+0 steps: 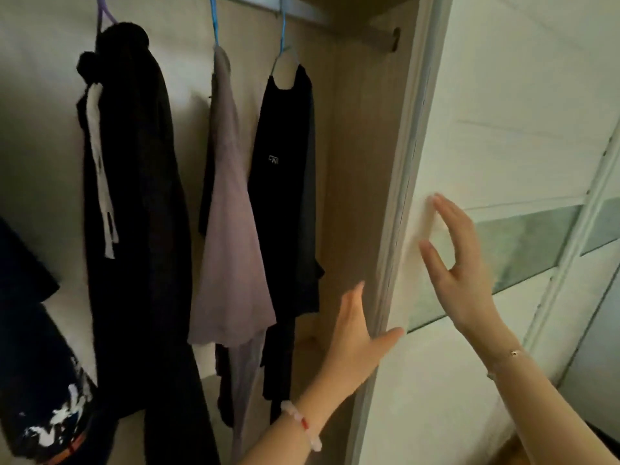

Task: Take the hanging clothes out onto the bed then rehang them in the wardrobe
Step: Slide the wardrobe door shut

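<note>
Inside the open wardrobe, clothes hang from a rail (362, 33). A long black garment (134, 203) with a white strip hangs on a purple hanger at the left. A mauve top (231, 236) and a black garment with a small white logo (281, 196) hang on blue hangers further right. My left hand (355, 340) is open with straight fingers at the edge of the white sliding door (469, 156), its thumb touching that edge. Higher up, my right hand (459, 263) lies flat and open against the door's front.
A dark garment with white and orange print (43, 397) hangs at the lower left. The door has a frosted green glass band (523, 243) and a second panel to the right. The wardrobe's wooden side wall (362, 179) stands just right of the clothes.
</note>
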Demonstrator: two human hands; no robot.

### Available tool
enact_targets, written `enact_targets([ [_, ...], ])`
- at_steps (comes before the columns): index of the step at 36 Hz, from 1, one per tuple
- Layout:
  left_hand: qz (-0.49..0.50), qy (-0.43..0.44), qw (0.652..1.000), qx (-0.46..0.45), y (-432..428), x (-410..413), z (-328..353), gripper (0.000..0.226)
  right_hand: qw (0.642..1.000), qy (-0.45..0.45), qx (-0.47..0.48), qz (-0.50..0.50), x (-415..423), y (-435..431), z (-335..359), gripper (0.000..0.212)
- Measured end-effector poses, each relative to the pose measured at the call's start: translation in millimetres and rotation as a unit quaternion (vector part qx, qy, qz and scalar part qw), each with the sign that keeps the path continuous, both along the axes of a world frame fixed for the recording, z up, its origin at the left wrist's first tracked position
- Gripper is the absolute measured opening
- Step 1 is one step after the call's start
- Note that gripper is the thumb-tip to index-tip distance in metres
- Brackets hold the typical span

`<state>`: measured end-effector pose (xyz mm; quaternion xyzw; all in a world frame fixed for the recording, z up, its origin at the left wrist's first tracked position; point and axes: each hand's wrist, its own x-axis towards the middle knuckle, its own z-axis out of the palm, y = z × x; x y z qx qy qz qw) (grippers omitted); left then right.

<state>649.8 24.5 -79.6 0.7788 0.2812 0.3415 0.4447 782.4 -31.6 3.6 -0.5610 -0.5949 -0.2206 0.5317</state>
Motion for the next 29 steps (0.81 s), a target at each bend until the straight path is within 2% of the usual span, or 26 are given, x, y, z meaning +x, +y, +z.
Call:
enact_targets([
  [4, 0.021, -0.019, 0.998, -0.053, 7, 36, -10, 0.090, 0.995, 0.028, -0.092, 0.009, 26, 10, -13, 0.059],
  [8, 0.092, -0.076, 0.993, -0.014, 9, 47, -15, 0.056, 0.995, 0.003, -0.101, 0.027, 35, 19, -25, 0.063],
  [12, 0.141, -0.082, 0.986, 0.018, 3, 50, -20, 0.040, 0.996, -0.003, -0.090, 0.022, 36, 23, -29, 0.062],
  [19, 0.151, -0.068, 0.986, 0.018, 4, 45, -17, 0.046, 0.996, 0.002, -0.084, 0.038, 31, 28, -34, 0.057],
  [23, 0.157, -0.054, 0.986, 0.014, -2, 37, -13, 0.075, 0.995, -0.009, -0.088, 0.045, 26, 26, -33, 0.056],
  [24, 0.159, -0.051, 0.986, 0.014, -3, 35, -13, 0.074, 0.995, -0.014, -0.087, 0.045, 23, 25, -32, 0.055],
  [27, 0.166, -0.059, 0.984, 0.010, -3, 25, -15, 0.046, 0.995, -0.024, -0.084, 0.047, 14, 24, -32, 0.055],
  [29, 0.174, -0.069, 0.982, 0.011, -3, 16, -16, 0.042, 0.995, -0.026, -0.082, 0.050, 5, 24, -32, 0.055],
])
